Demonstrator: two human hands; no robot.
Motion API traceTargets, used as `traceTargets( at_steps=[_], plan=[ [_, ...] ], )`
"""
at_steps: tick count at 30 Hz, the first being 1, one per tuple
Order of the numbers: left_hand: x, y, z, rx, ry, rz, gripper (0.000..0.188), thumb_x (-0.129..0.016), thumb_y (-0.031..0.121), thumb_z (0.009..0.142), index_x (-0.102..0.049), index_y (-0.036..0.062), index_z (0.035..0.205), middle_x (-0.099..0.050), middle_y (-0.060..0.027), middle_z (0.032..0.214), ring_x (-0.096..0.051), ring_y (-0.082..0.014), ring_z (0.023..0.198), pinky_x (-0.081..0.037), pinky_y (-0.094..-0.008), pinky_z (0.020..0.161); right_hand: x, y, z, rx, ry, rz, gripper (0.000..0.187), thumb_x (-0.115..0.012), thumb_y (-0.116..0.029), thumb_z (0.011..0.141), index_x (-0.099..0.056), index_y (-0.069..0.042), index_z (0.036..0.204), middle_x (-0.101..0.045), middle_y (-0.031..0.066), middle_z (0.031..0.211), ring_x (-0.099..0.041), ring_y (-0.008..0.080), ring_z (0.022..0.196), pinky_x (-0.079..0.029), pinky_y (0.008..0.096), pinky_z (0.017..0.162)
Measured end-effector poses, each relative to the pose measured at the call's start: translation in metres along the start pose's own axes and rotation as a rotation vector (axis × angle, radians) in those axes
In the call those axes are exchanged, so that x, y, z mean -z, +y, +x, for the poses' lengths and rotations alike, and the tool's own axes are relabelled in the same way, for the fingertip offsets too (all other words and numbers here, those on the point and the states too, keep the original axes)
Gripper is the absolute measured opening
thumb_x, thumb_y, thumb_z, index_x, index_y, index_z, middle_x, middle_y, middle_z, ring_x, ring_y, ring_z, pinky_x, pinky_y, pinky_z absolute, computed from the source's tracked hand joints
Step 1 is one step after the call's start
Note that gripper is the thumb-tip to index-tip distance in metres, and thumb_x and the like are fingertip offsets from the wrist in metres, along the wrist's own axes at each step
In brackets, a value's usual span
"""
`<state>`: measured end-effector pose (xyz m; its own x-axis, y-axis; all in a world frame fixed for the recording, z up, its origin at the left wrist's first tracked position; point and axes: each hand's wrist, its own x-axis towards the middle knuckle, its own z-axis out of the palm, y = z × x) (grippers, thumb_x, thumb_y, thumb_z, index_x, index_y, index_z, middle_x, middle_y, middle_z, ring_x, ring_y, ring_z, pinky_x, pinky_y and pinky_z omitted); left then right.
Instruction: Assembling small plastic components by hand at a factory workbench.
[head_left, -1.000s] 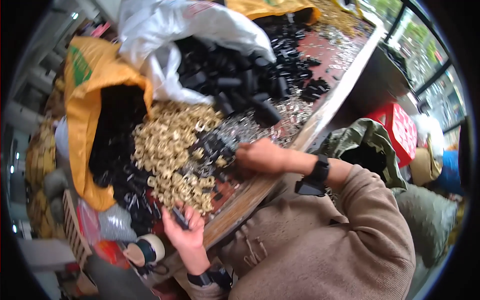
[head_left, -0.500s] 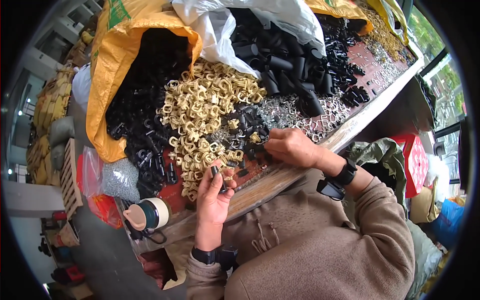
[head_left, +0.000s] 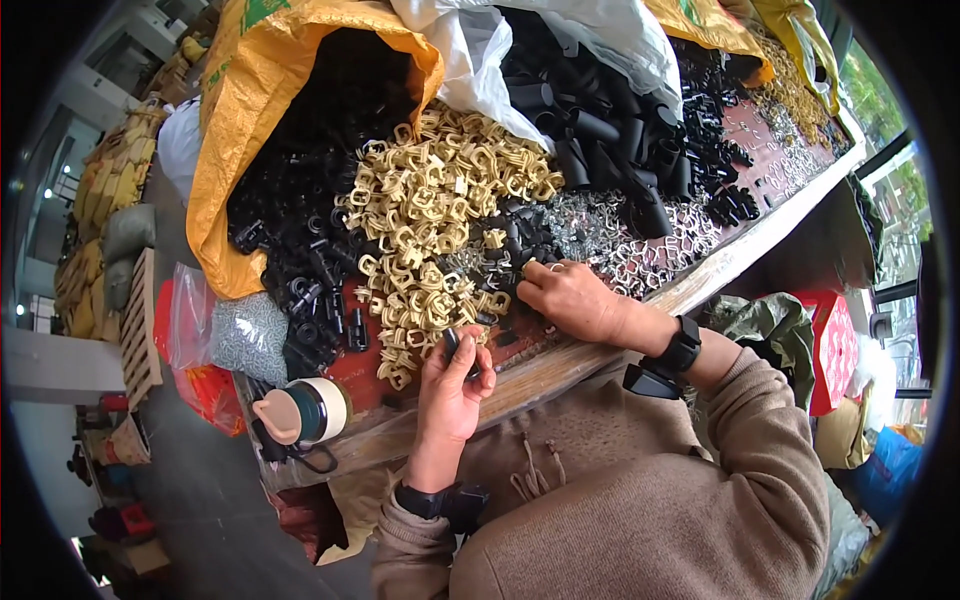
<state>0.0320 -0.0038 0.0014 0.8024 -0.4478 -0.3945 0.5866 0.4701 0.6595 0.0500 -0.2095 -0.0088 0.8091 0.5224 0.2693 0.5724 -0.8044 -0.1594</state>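
Observation:
My left hand (head_left: 452, 398) is closed around a small black plastic part (head_left: 453, 345), which sticks up past the thumb and fingertips near the table's front edge. Beside it lies a heap of cream-coloured plastic clips (head_left: 440, 215). My right hand (head_left: 577, 303) reaches over the red tabletop with its fingers pinched together, near a small pile of short black pieces (head_left: 527, 232). Its fingertips are partly hidden, so what they hold, if anything, does not show. Bent silver wire hooks (head_left: 665, 245) lie just beyond that hand.
An orange woven sack (head_left: 225, 150) spills black plastic fittings (head_left: 310, 270) at the left. Black tubes (head_left: 600, 125) come from a white sack (head_left: 625, 40). A lidded cup (head_left: 300, 412) stands at the near left corner, beside a bag of small grey pieces (head_left: 247, 335). The wooden edge (head_left: 560, 380) runs along the front.
The whole view has shifted, so the table sits further right. Against the heaps, my right hand has moved left. The black part in my left hand is turned and tilted differently.

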Motion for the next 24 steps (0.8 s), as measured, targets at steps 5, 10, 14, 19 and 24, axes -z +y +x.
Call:
traceTargets(
  at_steps=[5,10,14,19,24],
  plan=[
    [-0.007,-0.006,0.004,-0.023,0.04,0.116,0.023,-0.054,0.014,0.08,-0.048,0.0029,0.099,-0.05,-0.0035,0.07,-0.047,-0.0115,0.055,-0.036,-0.0204,0.045,-0.006,0.003,0.0,-0.019,-0.021,-0.06,0.012,-0.052,-0.012,0.067,-0.046,-0.005,0.075,-0.045,0.0081,0.072,-0.054,0.0214,0.058,-0.045,0.0305,0.051],
    [-0.005,-0.019,0.005,-0.39,0.054,0.832,0.021,-0.057,0.008,0.077,-0.051,0.0027,0.096,-0.053,-0.0033,0.068,-0.049,-0.0116,0.056,-0.039,-0.0219,0.05,0.009,0.0,-0.006,-0.218,0.033,0.297,0.01,-0.051,-0.008,0.072,-0.044,-0.003,0.077,-0.044,0.0098,0.071,-0.052,0.0247,0.056,-0.044,0.0336,0.048],
    [0.002,-0.015,-0.002,-0.735,0.015,1.282,0.019,-0.059,0.007,0.073,-0.054,0.0014,0.09,-0.056,-0.0051,0.067,-0.052,-0.0131,0.058,-0.042,-0.0235,0.056,0.009,0.012,-0.041,-0.183,0.145,0.376,0.008,-0.049,-0.006,0.074,-0.042,-0.002,0.077,-0.043,0.0114,0.07,-0.05,0.0266,0.054,-0.043,0.0353,0.046],
    [0.016,-0.004,-0.006,-0.667,0.051,1.292,0.02,-0.059,0.006,0.071,-0.055,0.0018,0.09,-0.055,-0.0076,0.067,-0.053,-0.0157,0.059,-0.043,-0.0258,0.057,0.031,0.028,-0.086,-0.356,0.064,0.284,0.01,-0.048,-0.004,0.075,-0.042,0.0,0.083,-0.045,0.0131,0.072,-0.049,0.0295,0.06,-0.042,0.0358,0.052],
    [0.01,-0.001,-0.004,-0.5,0.012,1.326,0.019,-0.059,0.006,0.069,-0.055,0.0031,0.087,-0.057,-0.0109,0.072,-0.057,-0.0218,0.065,-0.045,-0.0289,0.06,0.025,0.046,-0.107,-0.427,0.053,0.196,0.012,-0.051,-0.005,0.074,-0.043,-0.001,0.082,-0.045,0.0111,0.069,-0.049,0.0257,0.059,-0.042,0.0338,0.051]
  ],
)
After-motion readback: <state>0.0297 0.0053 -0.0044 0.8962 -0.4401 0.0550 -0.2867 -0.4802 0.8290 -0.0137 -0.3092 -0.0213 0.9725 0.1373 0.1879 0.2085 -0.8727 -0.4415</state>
